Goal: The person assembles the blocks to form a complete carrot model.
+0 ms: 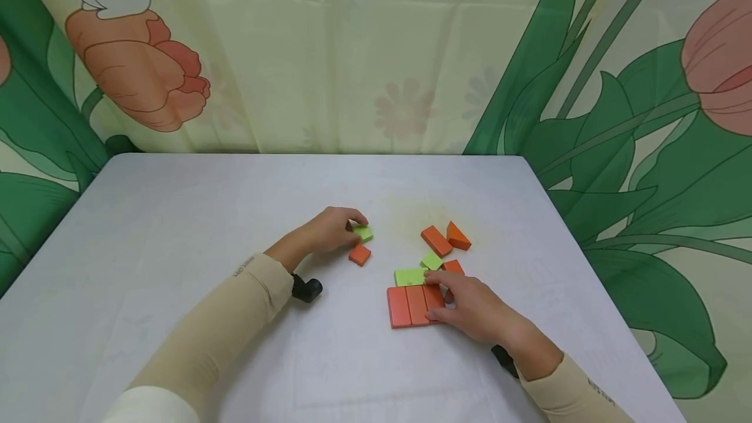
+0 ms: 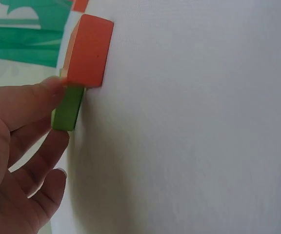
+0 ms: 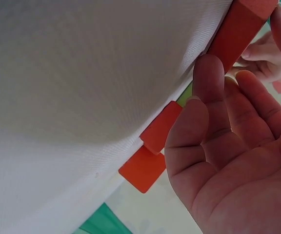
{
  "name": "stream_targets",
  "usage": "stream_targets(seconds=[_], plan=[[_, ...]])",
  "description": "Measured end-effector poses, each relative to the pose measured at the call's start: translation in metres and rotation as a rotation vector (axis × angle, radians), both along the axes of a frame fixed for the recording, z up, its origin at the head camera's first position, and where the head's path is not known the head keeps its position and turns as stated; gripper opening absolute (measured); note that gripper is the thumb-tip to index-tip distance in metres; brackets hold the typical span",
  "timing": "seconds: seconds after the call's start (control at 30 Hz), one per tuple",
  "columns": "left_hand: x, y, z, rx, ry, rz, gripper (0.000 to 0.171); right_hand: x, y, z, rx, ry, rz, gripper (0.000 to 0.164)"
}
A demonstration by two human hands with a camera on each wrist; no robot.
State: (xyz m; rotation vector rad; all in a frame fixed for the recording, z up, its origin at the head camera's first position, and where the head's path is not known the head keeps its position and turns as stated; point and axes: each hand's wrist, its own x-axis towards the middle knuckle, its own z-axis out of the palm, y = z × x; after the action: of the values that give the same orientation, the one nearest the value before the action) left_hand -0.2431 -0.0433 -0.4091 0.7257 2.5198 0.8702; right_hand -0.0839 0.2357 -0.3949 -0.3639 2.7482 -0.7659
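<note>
My left hand (image 1: 329, 230) pinches a small green block (image 1: 364, 233) between thumb and fingers. Close to it on the near side lies a small orange block (image 1: 360, 254), which also shows large as an orange block (image 2: 90, 51) in the left wrist view. Over on the right, three red-orange blocks (image 1: 408, 307) lie side by side as a flat row. My right hand (image 1: 476, 305) holds the rightmost of these by its two ends, thumb at the near end and fingers at the far end. A green rectangular block (image 1: 408, 277) lies along the row's far side, partly behind my fingertips.
Beyond the row lie a small green block (image 1: 431, 260), an orange rectangular block (image 1: 437, 241), an orange triangular block (image 1: 459, 236) and another orange block (image 1: 454, 267) partly hidden by my right hand. A white cloth (image 1: 235, 188) covers the table; a printed curtain (image 1: 329, 51) hangs behind it.
</note>
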Motion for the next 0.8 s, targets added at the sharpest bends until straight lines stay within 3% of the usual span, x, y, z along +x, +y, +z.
stream_targets(seconds=[0.33, 0.8], plan=[[0.003, 0.021, -0.003, 0.006, 0.010, -0.026, 0.032, 0.000, -0.001, 0.000, 0.006, -0.014, -0.005, 0.057], [0.021, 0.032, 0.001, -0.099, 0.075, -0.070, 0.032, -0.001, 0.000, 0.001, 0.021, -0.017, -0.005, 0.058]])
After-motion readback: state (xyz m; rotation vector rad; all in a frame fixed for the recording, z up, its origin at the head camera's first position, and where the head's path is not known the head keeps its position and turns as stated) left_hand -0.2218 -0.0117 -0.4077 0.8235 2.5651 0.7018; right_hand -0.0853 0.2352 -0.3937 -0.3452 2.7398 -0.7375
